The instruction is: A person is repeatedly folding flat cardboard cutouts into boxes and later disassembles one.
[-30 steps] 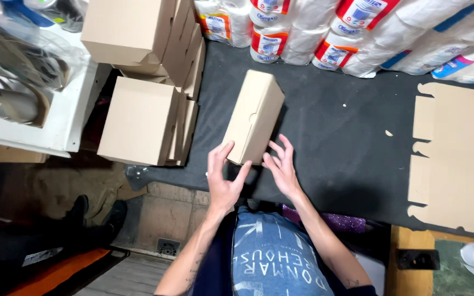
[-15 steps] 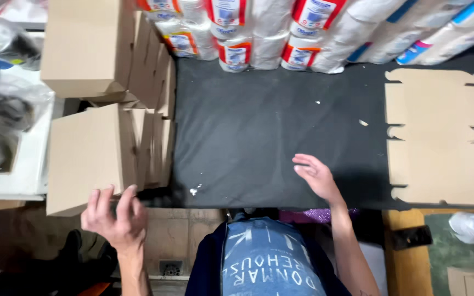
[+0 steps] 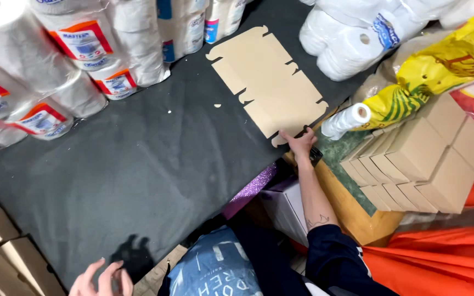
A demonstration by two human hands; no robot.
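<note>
Right now the right hand is stretched out at about 3 o'clock of the view, fingers spread fairly flat and touching the near corner of a flat die-cut cardboard blank; cannot tell if any finger is hooked under the edge, no clear grip visible. The blank lies unfolded on the dark grey table mat, running from the hand toward 12 o'clock, its notched tabs visible along both long sides. The left hand is at 7 o'clock, bottom edge of the view, fingers loosely curled and partly open, holding nothing, hovering just off the mat's near edge with its shadow on the mat. At 10 to 11 o'clock sit wrapped rolls of paper packed close together along the mat's far side. More white wrapped rolls sit at 1 o'clock, with a crumpled yellow bag at 2 o'clock beside them. A single white roll lies just beside the right hand. A stack of folded brown boxes sits at 3 to 4 o'clock, near the forearm. More brown boxes at 8 o'clock.
</note>
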